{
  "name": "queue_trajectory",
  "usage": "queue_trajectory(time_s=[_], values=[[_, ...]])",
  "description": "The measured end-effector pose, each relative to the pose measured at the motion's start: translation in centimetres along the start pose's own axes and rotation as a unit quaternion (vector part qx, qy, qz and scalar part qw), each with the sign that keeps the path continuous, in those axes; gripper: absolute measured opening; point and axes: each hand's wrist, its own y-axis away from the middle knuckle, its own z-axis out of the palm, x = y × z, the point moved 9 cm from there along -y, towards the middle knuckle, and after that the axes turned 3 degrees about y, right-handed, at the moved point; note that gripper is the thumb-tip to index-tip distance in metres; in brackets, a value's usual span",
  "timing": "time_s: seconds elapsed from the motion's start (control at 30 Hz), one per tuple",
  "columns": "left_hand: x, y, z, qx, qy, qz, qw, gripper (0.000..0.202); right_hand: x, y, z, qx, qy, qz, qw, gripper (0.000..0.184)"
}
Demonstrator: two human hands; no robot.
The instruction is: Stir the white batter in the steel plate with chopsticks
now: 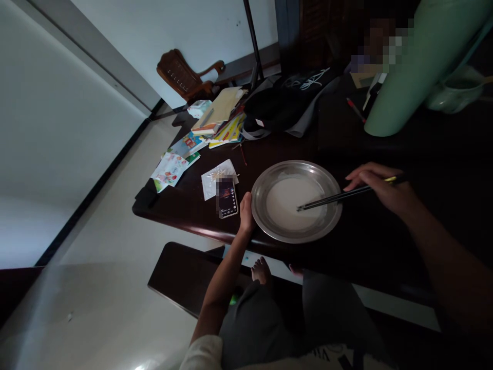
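A round metal plate (269, 177) with a pale white batter or liquid in it sits on the dark table near its front edge. My right hand (381, 187) is closed around a pair of dark chopsticks (335, 198), whose tips rest in the white liquid. My left hand (245, 211) rests against the plate's left rim, thumb up; its fingers are mostly hidden. A phone (227, 198) with a lit screen lies just left of that hand.
Books, leaflets and papers (215, 121) are scattered at the table's far left. A dark bag (285, 103) lies behind the plate, and a green cylinder (419, 61) with a person behind it stands at the back right. A wooden chair (185, 77) stands by the wall. A bench (185, 272) is below.
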Motion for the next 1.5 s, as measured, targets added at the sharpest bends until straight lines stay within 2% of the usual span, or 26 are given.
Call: queue_trajectory(time_s=[0.07,0.13,0.27,0.3,0.47,0.63,0.8,0.83,0.93,1.0,1.17,1.33,1.5], values=[[0.0,0.0,0.1,-0.001,0.003,-0.004,1.0,0.049,-0.1,0.1,1.2,-0.055,0.015,-0.01,0.998,0.032],[-0.1,0.0,0.2,-0.004,0.004,-0.008,1.0,0.049,-0.4,0.1,1.6,-0.068,0.029,-0.024,0.997,0.029],[-0.1,0.1,0.2,-0.001,0.009,-0.012,1.0,0.05,-0.3,-0.1,-0.4,0.019,0.01,-0.013,1.0,0.03],[-0.1,0.1,0.2,0.001,0.01,-0.013,1.0,0.051,-0.2,-0.1,-0.5,0.021,0.006,-0.009,1.0,0.032],[-0.1,0.2,0.1,0.018,0.004,-0.019,1.0,0.046,-0.2,0.0,1.5,-0.074,0.031,-0.027,0.996,0.033],[-0.2,0.1,0.1,0.006,0.002,-0.015,1.0,0.049,-0.2,-0.1,-0.3,0.01,0.016,-0.021,1.0,0.033],[-0.2,0.0,0.2,0.001,0.002,-0.009,1.0,0.05,-0.1,0.1,1.6,-0.08,0.012,-0.013,0.997,0.033],[-0.3,0.0,0.2,0.002,0.005,-0.011,1.0,0.05,-0.1,0.1,1.6,-0.079,0.016,-0.012,0.997,0.031],[-0.5,0.0,0.0,0.012,0.011,-0.022,1.0,0.045,0.0,-0.1,0.3,-0.013,0.019,-0.012,1.0,0.031],[-0.5,0.1,-0.2,0.02,0.009,-0.027,0.999,0.043,0.1,-0.1,-0.1,0.003,0.014,-0.01,1.0,0.032],[-0.2,0.0,0.0,0.01,-0.004,-0.018,1.0,0.045,-0.3,0.1,1.7,-0.074,0.026,-0.025,0.997,0.03],[-0.2,0.0,-0.1,0.008,-0.006,-0.012,1.0,0.046,-0.4,0.0,-0.2,0.01,0.015,-0.015,1.0,0.031],[-0.2,0.0,0.0,-0.004,-0.005,-0.004,1.0,0.047,-0.3,0.2,1.6,-0.074,0.02,-0.023,0.997,0.03]])
